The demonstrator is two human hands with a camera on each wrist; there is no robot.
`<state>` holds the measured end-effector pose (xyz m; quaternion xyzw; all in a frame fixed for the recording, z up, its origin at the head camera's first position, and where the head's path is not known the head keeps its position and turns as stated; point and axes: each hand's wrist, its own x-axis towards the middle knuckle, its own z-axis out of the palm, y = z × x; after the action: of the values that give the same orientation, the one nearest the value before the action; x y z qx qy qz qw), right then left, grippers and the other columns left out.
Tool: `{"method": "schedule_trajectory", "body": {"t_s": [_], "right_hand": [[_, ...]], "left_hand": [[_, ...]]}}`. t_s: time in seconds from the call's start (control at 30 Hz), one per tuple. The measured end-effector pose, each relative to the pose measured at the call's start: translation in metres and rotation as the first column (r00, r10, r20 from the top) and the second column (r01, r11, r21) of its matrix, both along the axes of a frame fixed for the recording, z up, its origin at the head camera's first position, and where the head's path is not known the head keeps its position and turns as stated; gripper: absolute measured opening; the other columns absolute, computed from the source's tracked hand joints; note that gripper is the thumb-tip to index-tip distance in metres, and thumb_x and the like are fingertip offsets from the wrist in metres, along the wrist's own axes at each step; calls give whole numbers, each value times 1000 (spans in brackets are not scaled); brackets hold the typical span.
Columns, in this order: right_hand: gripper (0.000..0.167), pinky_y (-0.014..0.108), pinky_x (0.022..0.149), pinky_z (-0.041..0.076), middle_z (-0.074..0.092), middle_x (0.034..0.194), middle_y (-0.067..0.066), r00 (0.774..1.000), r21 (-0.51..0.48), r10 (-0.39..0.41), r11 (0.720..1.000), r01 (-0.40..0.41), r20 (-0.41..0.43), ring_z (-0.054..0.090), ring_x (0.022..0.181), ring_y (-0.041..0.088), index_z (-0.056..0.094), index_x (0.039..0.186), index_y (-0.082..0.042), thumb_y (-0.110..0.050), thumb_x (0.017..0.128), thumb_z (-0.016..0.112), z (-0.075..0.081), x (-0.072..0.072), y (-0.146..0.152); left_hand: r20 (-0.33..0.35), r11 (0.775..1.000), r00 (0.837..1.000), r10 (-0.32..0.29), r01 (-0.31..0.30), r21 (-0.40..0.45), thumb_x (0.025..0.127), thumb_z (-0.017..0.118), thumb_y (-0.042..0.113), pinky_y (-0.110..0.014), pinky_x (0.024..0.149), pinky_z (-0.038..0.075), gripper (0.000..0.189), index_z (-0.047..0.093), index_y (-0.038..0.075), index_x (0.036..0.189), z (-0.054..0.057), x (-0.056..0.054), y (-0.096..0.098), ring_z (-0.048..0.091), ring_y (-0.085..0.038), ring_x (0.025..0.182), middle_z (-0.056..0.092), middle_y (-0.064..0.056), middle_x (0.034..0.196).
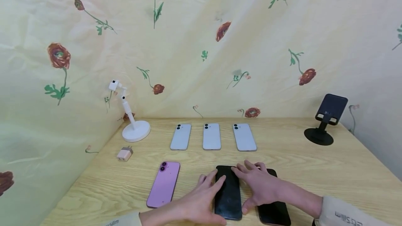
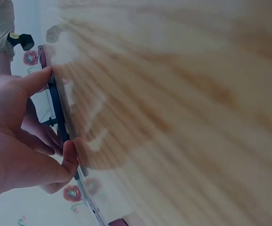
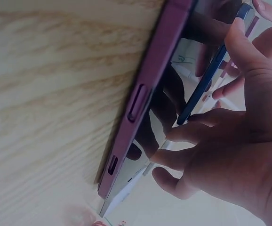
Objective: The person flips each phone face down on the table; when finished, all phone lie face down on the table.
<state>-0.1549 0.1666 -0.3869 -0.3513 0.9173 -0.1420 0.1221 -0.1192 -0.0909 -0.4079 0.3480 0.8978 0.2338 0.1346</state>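
A smartphone [image 1: 228, 198] with its black screen up lies between my two hands, its edge [image 2: 57, 106] dark blue in the left wrist view. My left hand [image 1: 199, 200] holds its left side, with the thumb by the near end and fingers spread toward the far end. At the opposite long side, my right hand [image 1: 262, 186] holds it, index fingertip at the far corner and thumb low on the edge. Under the right hand lies another black-screened smartphone [image 1: 274, 213] with a reddish frame [image 3: 140, 96], partly covered. Left of the left hand lies a purple smartphone [image 1: 164, 184], back up.
Three pale smartphones [image 1: 180, 137], [image 1: 211, 137], [image 1: 244, 137] lie back up in a row farther off. At the left stand a white stand [image 1: 136, 131] and a pink charger plug [image 1: 125, 153]. A black phone stand [image 1: 318, 136] is at the right, before the flowered cloth [image 1: 194, 44].
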Motion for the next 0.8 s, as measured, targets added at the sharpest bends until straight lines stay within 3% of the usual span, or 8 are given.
{"method": "schedule_trajectory", "body": {"t_s": [0.23,0.4,0.8], "right_hand": [[118,72,100,18,40,151,25,1000,10,3,1000,-3,-1,24,139,56,41,150,0,-68,63,80,-1,0,-2],[119,72,100,19,40,151,26,1000,5,5,1000,-5,-12,25,138,56,42,150,1,-70,62,79,-1,1,-2],[119,72,97,23,45,146,28,995,-26,24,999,-26,-98,34,135,54,46,147,3,-75,62,74,-6,0,-2]], "left_hand": [[-90,999,995,-31,28,-41,85,75,51,-38,97,43,91,33,14,158,0,1,8,32,-29,130,20,-12,163],[-82,998,996,-39,35,-47,86,75,48,-36,96,42,82,43,12,153,1,2,10,32,-27,128,26,-9,161],[-104,1000,994,-12,10,-29,86,77,46,-35,95,43,76,51,11,148,-1,3,11,36,-28,126,33,-9,158]]}}
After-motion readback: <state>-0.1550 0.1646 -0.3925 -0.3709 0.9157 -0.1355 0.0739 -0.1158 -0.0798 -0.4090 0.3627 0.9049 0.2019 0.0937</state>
